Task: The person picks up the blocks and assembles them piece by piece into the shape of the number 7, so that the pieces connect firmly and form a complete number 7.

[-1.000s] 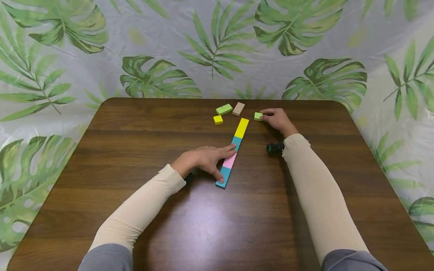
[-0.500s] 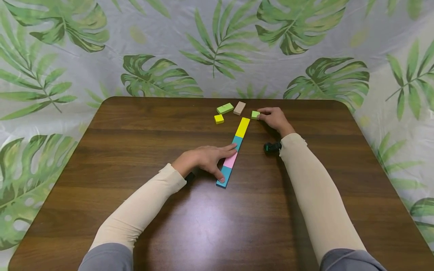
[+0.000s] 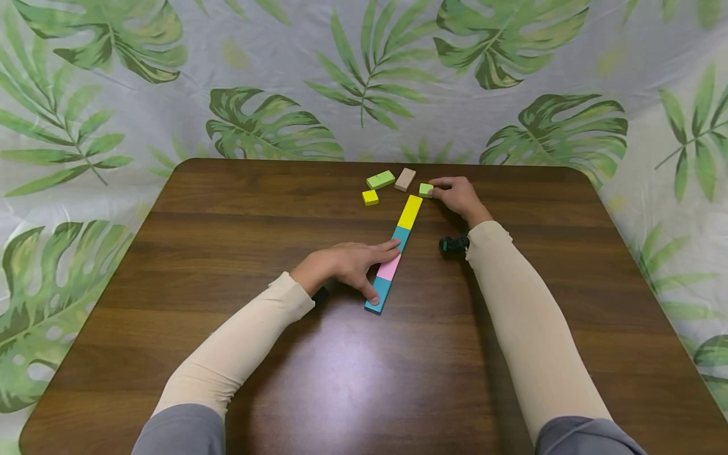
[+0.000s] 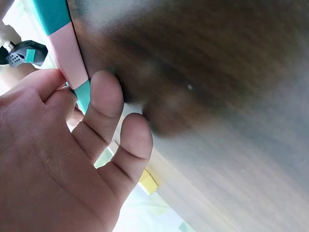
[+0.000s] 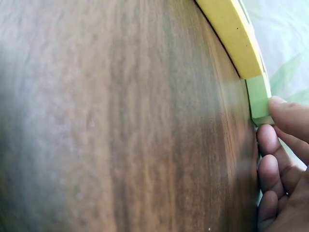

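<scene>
A straight row of flat blocks lies slantwise on the table: a yellow block (image 3: 410, 212) at the far end, a teal block (image 3: 402, 234), a pink block (image 3: 389, 269) and another teal block (image 3: 382, 289) nearest me. My left hand (image 3: 349, 262) rests along the row's left side, thumb on the near teal block, extended fingers at the far teal and pink ones. Beyond the yellow end, my right hand (image 3: 459, 197) pinches a small light-green block (image 3: 425, 189) between thumb and fingers. In the right wrist view that green block appears close against the yellow block's end (image 5: 236, 38).
Behind the row lie a longer green block (image 3: 380, 179), a beige block (image 3: 406, 179) and a small yellow block (image 3: 370, 198). The wooden table's (image 3: 227, 208) far edge is just past them, with a leaf-patterned cloth (image 3: 387, 76) hanging behind.
My right hand has slid the small green block leftward, closer to the row's yellow end. My left hand stays on the row. The head view has shifted slightly.
</scene>
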`<state>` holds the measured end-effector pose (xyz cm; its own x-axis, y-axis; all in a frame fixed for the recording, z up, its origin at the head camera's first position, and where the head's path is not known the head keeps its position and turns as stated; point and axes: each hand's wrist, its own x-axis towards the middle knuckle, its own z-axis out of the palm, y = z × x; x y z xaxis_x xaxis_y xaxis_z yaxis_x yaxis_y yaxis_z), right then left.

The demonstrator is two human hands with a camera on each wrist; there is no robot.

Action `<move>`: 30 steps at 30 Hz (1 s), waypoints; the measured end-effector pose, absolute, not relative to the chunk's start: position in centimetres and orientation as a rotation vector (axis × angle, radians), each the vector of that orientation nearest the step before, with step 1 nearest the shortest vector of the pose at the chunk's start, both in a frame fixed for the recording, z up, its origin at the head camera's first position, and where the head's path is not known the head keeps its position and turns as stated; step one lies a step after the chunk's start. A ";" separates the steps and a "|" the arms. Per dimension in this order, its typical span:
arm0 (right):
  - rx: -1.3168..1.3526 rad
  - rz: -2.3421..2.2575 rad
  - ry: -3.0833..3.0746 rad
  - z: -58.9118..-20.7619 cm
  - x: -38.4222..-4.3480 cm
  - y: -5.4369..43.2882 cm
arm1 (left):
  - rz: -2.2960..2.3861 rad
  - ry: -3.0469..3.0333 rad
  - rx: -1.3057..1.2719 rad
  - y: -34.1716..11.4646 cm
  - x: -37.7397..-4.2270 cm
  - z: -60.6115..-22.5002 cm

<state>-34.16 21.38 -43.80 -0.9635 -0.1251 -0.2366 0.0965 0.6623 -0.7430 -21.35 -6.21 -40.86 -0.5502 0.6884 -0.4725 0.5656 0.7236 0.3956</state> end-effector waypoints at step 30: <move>-0.093 -1.077 2.628 -43.7 -34.9 20.6 | 0.272 2.309 0.936 -6.3 -21.3 -40.9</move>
<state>-34.91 20.64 -43.72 -0.9532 -0.1712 -0.2490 0.0527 0.7172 -0.6948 -21.34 -6.32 -40.94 -0.5533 0.6851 -0.4738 0.5564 0.7272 0.4019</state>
